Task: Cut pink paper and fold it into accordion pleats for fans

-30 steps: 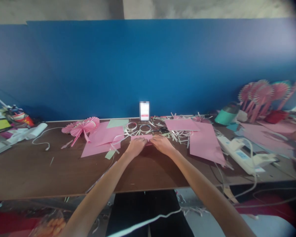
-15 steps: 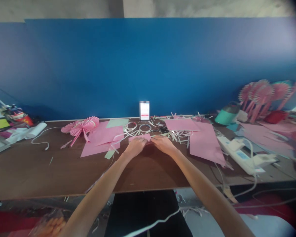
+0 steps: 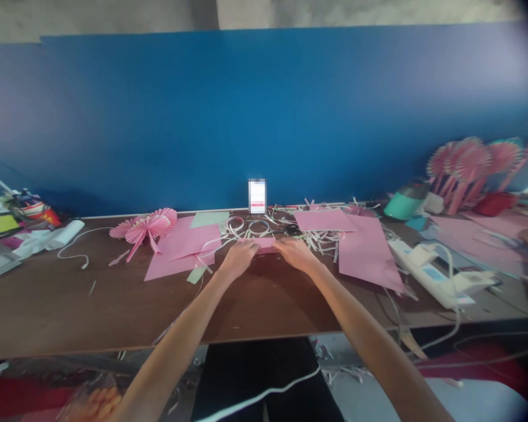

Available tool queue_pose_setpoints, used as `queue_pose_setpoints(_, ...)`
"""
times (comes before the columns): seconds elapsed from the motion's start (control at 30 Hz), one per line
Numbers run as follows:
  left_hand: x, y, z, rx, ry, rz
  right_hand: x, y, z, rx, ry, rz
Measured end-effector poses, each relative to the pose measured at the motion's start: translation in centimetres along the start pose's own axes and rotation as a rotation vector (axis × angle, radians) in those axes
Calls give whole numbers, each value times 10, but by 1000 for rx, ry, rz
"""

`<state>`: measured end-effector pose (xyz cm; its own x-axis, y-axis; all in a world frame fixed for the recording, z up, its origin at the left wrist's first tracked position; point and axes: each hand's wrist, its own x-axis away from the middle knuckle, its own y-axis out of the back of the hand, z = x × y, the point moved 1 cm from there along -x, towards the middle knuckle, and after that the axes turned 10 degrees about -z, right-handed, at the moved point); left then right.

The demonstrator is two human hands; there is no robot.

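- Head view: the fingertips of both hands are hard to make out, being small in view and turned away, so the exact grip of each finger cannot be told.
- The left hand has its fingers curled down over the left end of a small pink paper, covering much of that end.
- The right hand is bent in the same way over the other end, its fingers drawn together on the paper and hiding its edge.
- The small pink paper lies between the two hands at the middle of the brown tabletop; its visible part is a narrow, plain, light pink band, and any folds are too small to tell.
- Behind it, a bright upright screen is pixelated and unreadable.
- White paper strips are partly covered by pink sheets on the right.
- On the left, pleated pink fans overlap, so their number is unclear.
- At the far right, more fans stand upright, blurred, beyond a white power strip.
- Below the tabletop, a clear bag of orange pieces is cut off by the bottom edge.
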<state>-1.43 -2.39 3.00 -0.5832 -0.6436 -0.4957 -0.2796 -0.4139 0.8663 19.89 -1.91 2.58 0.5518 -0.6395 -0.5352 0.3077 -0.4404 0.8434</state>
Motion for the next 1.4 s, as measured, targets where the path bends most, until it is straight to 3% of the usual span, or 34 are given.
queue_pose_setpoints(0.3, 4, -2, 1, -8, 90, 69, -5, 6, 15, -11, 97, -91)
queue_pose_setpoints(0.57, 2, -3, 1, 20, -5, 44, -5, -4, 12, 23, 122, -23)
queue_pose_setpoints(1.0, 2, 0, 7, 94, 60, 16, -4, 5, 3, 45, 79, -75)
queue_pose_setpoints(1.4, 9, -10, 27, 294, 62, 30, 0, 5, -6, 50, -27, -18)
